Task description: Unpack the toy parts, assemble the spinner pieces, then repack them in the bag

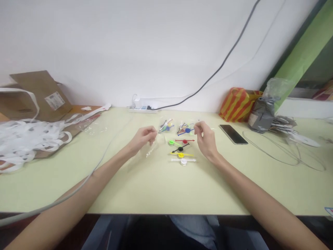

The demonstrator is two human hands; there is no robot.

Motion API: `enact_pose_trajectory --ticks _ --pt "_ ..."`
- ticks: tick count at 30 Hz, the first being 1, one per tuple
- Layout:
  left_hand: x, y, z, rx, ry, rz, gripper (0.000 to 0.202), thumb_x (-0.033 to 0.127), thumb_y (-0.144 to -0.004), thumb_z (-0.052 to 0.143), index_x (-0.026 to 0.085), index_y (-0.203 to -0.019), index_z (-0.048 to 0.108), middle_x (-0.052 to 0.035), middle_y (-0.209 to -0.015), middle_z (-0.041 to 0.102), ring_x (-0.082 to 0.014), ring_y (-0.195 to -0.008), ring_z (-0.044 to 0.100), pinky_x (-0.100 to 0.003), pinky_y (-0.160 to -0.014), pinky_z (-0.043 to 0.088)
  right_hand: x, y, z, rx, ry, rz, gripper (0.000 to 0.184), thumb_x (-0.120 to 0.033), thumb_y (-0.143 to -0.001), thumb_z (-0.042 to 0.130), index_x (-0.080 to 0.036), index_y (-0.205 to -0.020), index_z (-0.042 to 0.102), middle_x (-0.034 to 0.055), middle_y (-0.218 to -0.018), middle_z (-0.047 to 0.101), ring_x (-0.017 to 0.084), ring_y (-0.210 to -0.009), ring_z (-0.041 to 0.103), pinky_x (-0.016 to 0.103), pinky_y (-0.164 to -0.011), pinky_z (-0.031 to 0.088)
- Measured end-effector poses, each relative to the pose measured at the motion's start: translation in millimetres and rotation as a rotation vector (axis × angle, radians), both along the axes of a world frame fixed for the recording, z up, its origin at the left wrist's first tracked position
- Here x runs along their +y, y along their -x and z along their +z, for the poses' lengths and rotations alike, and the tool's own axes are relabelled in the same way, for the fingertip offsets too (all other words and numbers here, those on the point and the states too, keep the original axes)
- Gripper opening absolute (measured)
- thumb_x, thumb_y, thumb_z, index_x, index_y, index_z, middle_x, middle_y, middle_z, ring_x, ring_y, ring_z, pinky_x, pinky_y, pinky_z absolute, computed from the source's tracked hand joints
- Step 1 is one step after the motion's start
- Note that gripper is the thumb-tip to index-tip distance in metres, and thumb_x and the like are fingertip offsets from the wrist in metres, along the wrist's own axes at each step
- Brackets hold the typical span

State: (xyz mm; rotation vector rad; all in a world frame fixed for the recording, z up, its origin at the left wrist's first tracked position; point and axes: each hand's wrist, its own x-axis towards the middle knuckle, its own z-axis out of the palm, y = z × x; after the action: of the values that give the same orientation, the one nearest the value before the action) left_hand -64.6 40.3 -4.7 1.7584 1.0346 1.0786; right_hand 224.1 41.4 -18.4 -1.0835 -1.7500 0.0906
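Observation:
My left hand (pixel 142 139) is closed in a pinch on a clear plastic bag (pixel 149 152), which hangs below the fingers and is hard to see against the table. At the right, my right hand (pixel 206 139) pinches the end of a blue spinner arrow (pixel 187 130). Between the hands lie a red spinner arrow (pixel 185 141), a green one (pixel 171 142), a black one (pixel 180 149), a yellow one (pixel 181 155) and a white one (pixel 183 161), roughly in a column. Behind them sit two clear packets of mixed coloured arrows, a left packet (pixel 166 125) and a right packet (pixel 182 128).
A phone (pixel 233 134) lies right of my right hand, near a thin looped cable (pixel 275 156). A striped bag (pixel 235 104) and a grey bag (pixel 261 114) stand behind. White strips (pixel 31 139) and a cardboard box (pixel 39 93) fill the left. A power strip (pixel 143 109) lies by the wall.

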Motion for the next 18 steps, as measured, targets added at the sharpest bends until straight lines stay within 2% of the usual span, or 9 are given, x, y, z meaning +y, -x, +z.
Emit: enact_pose_trajectory --ticks 5,8,10,13,18 --pt "-6.2 -4.0 -0.2 0.048 0.018 -0.030 0.030 0.036 -0.087 0.065 0.016 -0.066 0.057 -0.0004 -0.062 0.057 -0.0122 -0.058 0.055 -0.025 -0.058 0.044 -32.3 19.6 13.2 0.126 -0.104 0.107 0.018 -0.033 -0.103 0.045 -0.022 -0.092 0.054 0.0014 -0.076 0.059 0.017 -0.070 0.057 0.031 -0.070 0.044" --pt "-9.5 -6.6 1.8 0.098 0.008 -0.088 0.041 0.041 -0.093 0.059 0.015 -0.061 0.059 -0.0029 -0.059 0.059 -0.0122 -0.055 0.055 -0.024 -0.054 0.043 -46.1 32.1 14.4 0.092 -0.167 0.197 0.014 -0.028 -0.103 0.048 -0.023 -0.092 0.056 0.0030 -0.080 0.062 0.018 -0.073 0.057 0.033 -0.071 0.046" --pt "-11.7 -9.0 2.7 0.109 0.018 -0.127 0.042 0.043 -0.093 0.060 0.014 -0.064 0.062 -0.0040 -0.060 0.062 -0.0128 -0.055 0.057 -0.024 -0.055 0.045 -49.1 36.5 13.0 0.040 -0.225 0.237 0.013 -0.024 -0.102 0.049 -0.023 -0.092 0.057 0.0036 -0.080 0.063 0.019 -0.077 0.057 0.034 -0.074 0.046" --pt "-14.0 -12.2 2.4 0.078 0.048 -0.155 0.037 0.045 -0.092 0.063 0.012 -0.076 0.069 -0.0067 -0.071 0.068 -0.0155 -0.060 0.063 -0.026 -0.059 0.052 -46.9 36.3 10.8 0.004 -0.266 0.218 0.014 -0.021 -0.102 0.049 -0.023 -0.092 0.058 0.0042 -0.081 0.063 0.020 -0.079 0.056 0.035 -0.075 0.046" --pt "-15.3 -13.4 0.8 0.052 0.044 -0.196 0.041 0.049 -0.094 0.061 0.011 -0.086 0.074 -0.0099 -0.084 0.073 -0.0175 -0.068 0.068 -0.026 -0.063 0.056 -40.8 29.6 12.7 0.057 -0.220 0.137 0.013 -0.021 -0.102 0.049 -0.022 -0.092 0.058 0.0033 -0.081 0.061 0.019 -0.075 0.055 0.034 -0.071 0.045"
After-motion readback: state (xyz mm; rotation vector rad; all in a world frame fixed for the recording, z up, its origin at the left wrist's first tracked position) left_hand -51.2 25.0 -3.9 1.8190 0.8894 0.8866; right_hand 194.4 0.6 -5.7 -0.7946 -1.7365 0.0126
